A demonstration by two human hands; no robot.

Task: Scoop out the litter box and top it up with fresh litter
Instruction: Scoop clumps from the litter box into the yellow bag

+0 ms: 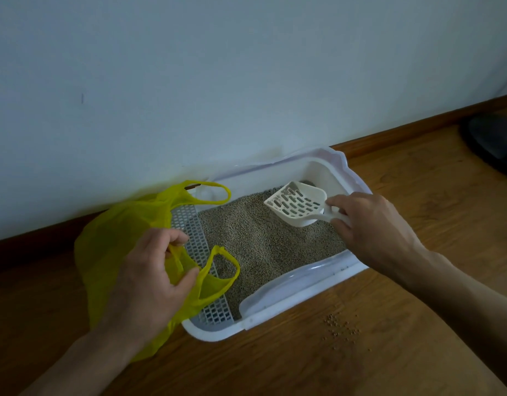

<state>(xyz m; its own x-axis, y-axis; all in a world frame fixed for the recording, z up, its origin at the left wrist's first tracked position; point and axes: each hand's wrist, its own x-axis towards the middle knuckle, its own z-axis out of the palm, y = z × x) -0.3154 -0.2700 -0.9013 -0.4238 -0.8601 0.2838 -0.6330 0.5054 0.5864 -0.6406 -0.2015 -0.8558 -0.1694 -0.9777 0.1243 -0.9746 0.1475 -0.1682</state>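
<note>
Gripping slotted white scoop (296,205) over grainy litter (263,247), crinkly yellow bag (112,247) pinched

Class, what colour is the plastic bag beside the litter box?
Yellow; the bag shows in the head view, the only one.

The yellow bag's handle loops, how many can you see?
2. One loop lies at the yellow bag's far edge over the litter box; the other hangs beside the left hand.
</note>
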